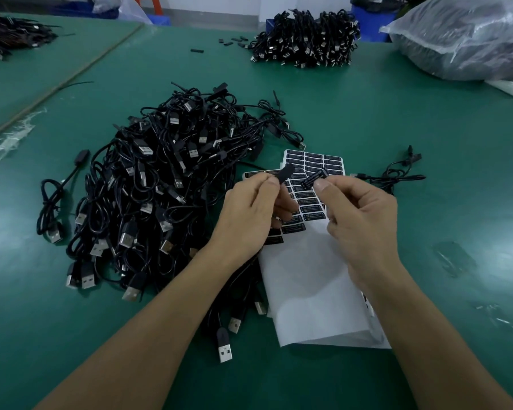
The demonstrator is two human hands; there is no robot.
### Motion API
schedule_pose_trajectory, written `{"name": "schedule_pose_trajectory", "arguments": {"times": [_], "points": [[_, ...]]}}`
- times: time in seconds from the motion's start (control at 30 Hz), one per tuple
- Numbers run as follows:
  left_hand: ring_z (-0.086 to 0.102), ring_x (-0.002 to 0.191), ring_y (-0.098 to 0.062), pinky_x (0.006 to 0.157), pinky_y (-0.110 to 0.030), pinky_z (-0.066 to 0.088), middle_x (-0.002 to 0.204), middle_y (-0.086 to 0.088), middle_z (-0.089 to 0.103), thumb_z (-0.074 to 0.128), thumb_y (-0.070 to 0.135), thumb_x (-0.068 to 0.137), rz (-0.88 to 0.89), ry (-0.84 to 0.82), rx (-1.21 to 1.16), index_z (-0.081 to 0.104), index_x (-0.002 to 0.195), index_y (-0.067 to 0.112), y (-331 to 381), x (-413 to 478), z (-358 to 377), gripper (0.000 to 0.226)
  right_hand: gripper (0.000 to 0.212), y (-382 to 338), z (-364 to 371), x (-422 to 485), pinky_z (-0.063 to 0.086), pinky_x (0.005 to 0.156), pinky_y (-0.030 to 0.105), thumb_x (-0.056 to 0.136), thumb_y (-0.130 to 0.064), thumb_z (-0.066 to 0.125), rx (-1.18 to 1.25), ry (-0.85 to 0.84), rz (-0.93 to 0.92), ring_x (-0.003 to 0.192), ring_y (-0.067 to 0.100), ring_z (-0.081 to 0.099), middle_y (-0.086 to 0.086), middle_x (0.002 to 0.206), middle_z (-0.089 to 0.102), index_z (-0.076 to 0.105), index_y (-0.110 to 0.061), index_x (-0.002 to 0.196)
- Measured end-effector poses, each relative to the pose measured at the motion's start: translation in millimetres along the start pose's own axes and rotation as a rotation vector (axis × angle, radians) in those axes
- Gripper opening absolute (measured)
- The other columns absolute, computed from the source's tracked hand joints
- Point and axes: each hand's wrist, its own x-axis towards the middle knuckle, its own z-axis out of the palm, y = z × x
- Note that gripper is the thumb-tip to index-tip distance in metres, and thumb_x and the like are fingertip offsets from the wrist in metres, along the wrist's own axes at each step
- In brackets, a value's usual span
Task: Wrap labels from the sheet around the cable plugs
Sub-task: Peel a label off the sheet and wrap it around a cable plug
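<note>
My left hand (249,214) pinches a black cable plug (286,173) between thumb and forefinger, its tip pointing up and right. My right hand (359,220) pinches a small black label (315,178) with pale print, held a short gap to the right of the plug. Both hover above the label sheet (308,261), a white backing with rows of black labels at its far end and bare white paper nearer me. The held plug's cable runs down under my left hand and is mostly hidden.
A big tangled heap of black USB cables (157,187) lies left of the sheet on the green table (427,119). One separate cable (397,173) lies right of the sheet. A bundled stack of cables (305,39) and a plastic bag (468,39) sit at the back.
</note>
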Motion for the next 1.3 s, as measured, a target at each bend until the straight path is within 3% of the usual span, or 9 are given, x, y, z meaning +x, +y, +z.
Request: {"name": "schedule_pose_trajectory", "arguments": {"times": [0.13, 0.23, 0.37, 0.47, 0.63, 0.8, 1.07, 1.3], "points": [[0.056, 0.067, -0.013, 0.060, -0.029, 0.050, 0.072, -0.011, 0.060, 0.046, 0.017, 0.106, 0.084, -0.007, 0.077, 0.065, 0.081, 0.001, -1.7, 1.8, -1.4, 0.036, 0.020, -1.3, 3.6, -2.6, 0.047, 0.052, 0.021, 0.090, -0.013, 0.072, 0.040, -0.081, 0.013, 0.063, 0.011, 0.055, -0.005, 0.069, 0.067, 0.078, -0.027, 0.077], [0.046, 0.063, -0.009, 0.060, -0.027, 0.050, 0.064, 0.005, 0.046, 0.048, 0.016, 0.106, 0.118, -0.055, 0.098, 0.068, 0.081, 0.002, -0.7, 1.2, -1.9, 0.035, 0.016, -0.3, 3.9, -3.5, 0.051, 0.058, 0.021, 0.090, -0.012, 0.072, 0.030, -0.068, 0.020, 0.072, 0.013, 0.061, -0.001, 0.075, 0.072, 0.078, -0.025, 0.081], [0.057, 0.065, -0.016, 0.066, -0.038, 0.057, 0.067, -0.006, 0.062, 0.060, 0.009, 0.100, 0.096, -0.081, 0.017, 0.075, 0.089, 0.014, 1.7, 0.7, -1.2, 0.020, 0.011, -0.2, 2.2, -2.4, 0.049, 0.062, 0.015, 0.091, -0.009, 0.070, 0.012, -0.043, 0.003, 0.069, 0.004, 0.063, -0.004, 0.073, 0.073, 0.076, -0.017, 0.086], [0.061, 0.066, -0.021, 0.067, -0.036, 0.053, 0.078, -0.019, 0.072, 0.066, 0.004, 0.095, 0.066, -0.081, -0.059, 0.075, 0.102, 0.007, 1.6, -0.6, -0.5, 0.012, 0.012, 0.0, 1.9, -0.7, 0.049, 0.062, 0.014, 0.091, -0.006, 0.069, 0.031, -0.030, 0.006, 0.066, 0.003, 0.064, -0.004, 0.071, 0.073, 0.076, -0.015, 0.085], [0.067, 0.067, -0.010, 0.068, -0.023, 0.052, 0.075, 0.001, 0.076, 0.070, 0.002, 0.091, 0.070, -0.102, -0.036, 0.077, 0.103, 0.013, -0.7, -1.2, -1.7, 0.018, 0.017, 1.1, 0.6, 0.6, 0.048, 0.061, 0.012, 0.091, -0.008, 0.070, -0.067, -0.021, -0.069, 0.060, -0.001, 0.060, -0.009, 0.065, 0.070, 0.075, -0.020, 0.080], [0.068, 0.070, -0.012, 0.074, -0.032, 0.055, 0.075, -0.001, 0.076, 0.075, 0.005, 0.088, 0.073, -0.092, -0.017, 0.077, 0.107, 0.014, -3.0, -0.2, -1.9, 0.021, 0.018, 3.6, -1.6, 1.6, 0.050, 0.062, 0.015, 0.091, -0.014, 0.071, -0.204, -0.008, -0.124, 0.061, -0.001, 0.059, -0.013, 0.066, 0.070, 0.074, -0.026, 0.079], [0.069, 0.066, -0.013, 0.069, -0.028, 0.056, 0.073, -0.001, 0.076, 0.077, 0.004, 0.086, 0.074, -0.091, -0.016, 0.077, 0.100, 0.021, -2.7, -1.1, -2.1, 0.022, 0.015, 4.2, -3.0, 1.6, 0.046, 0.061, 0.012, 0.091, -0.017, 0.071, -0.282, -0.026, -0.150, 0.059, -0.004, 0.058, -0.020, 0.063, 0.067, 0.073, -0.027, 0.081], [0.071, 0.068, -0.015, 0.074, -0.034, 0.060, 0.074, -0.005, 0.077, 0.079, 0.006, 0.085, 0.056, -0.079, 0.006, 0.078, 0.101, 0.015, -4.0, -0.2, -2.0, 0.018, 0.026, 1.6, -3.1, 1.6, 0.047, 0.064, 0.009, 0.091, -0.015, 0.071, -0.354, -0.050, -0.204, 0.063, -0.005, 0.062, -0.023, 0.069, 0.069, 0.068, -0.037, 0.077]]}}
